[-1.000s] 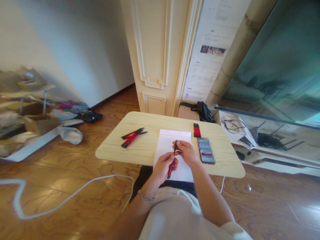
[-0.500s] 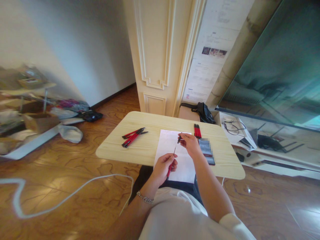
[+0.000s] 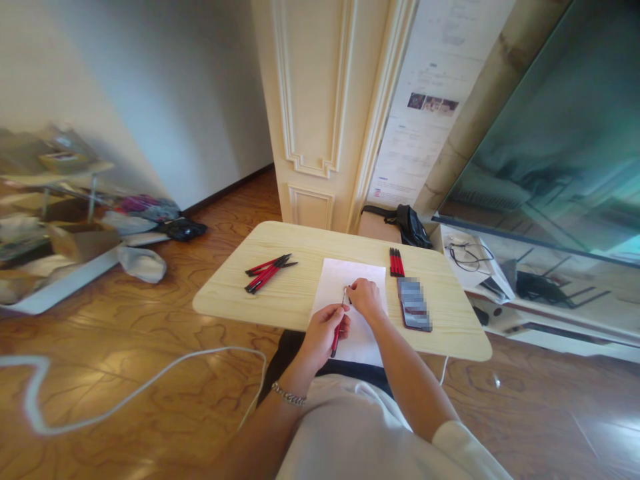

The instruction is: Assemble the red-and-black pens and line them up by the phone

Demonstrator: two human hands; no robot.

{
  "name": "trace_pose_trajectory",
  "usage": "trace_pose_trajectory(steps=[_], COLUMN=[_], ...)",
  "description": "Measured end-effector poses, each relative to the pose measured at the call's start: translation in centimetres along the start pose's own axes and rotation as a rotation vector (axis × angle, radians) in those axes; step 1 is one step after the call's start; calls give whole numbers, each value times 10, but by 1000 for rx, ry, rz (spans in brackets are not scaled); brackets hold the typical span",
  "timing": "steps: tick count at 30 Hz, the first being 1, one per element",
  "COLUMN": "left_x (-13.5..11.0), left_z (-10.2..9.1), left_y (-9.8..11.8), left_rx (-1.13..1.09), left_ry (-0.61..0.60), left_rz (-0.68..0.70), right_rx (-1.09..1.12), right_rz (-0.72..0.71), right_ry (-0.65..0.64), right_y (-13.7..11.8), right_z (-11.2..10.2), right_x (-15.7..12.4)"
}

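Note:
My left hand (image 3: 326,331) is closed around the red barrel (image 3: 335,343) of a pen, and a thin refill (image 3: 344,297) sticks up out of it. Close to the refill's upper end, my right hand (image 3: 369,300) pinches a small black pen piece (image 3: 349,297), partly hidden by the fingers. Both hands are over a white sheet of paper (image 3: 356,347). On the left of the table lies a loose pile of red and black pens (image 3: 267,275). Several more red pens (image 3: 397,263) lie side by side at the right.
A phone (image 3: 411,303) with a blurred screen lies right of the paper on the light wooden table (image 3: 225,293). Behind the table is a black bag (image 3: 411,225). A white cable (image 3: 150,393) runs over the floor at left, near boxes and bags (image 3: 85,243).
My right hand has moved down and toward my left hand, bringing the black piece from above the refill to beside its upper end. The left hand keeps its hold on the barrel.

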State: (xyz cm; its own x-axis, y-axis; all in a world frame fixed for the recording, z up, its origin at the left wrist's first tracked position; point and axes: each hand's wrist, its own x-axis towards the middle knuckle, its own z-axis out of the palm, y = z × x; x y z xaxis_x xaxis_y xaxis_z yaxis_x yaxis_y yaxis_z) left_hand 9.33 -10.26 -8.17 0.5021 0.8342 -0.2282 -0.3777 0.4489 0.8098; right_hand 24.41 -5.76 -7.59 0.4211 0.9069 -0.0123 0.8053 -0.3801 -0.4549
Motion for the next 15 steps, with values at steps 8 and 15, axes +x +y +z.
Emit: trace_pose_trajectory(steps=[8, 15], left_x=[0, 2], left_z=[0, 1], left_y=[0, -1], left_rx=[12, 0], left_ry=[-15, -5], left_rz=[28, 21], right_rx=[-59, -61], right_rz=[17, 33], right_ry=[-25, -68], right_y=[-3, -16], right_z=[0, -6], right_x=[0, 6])
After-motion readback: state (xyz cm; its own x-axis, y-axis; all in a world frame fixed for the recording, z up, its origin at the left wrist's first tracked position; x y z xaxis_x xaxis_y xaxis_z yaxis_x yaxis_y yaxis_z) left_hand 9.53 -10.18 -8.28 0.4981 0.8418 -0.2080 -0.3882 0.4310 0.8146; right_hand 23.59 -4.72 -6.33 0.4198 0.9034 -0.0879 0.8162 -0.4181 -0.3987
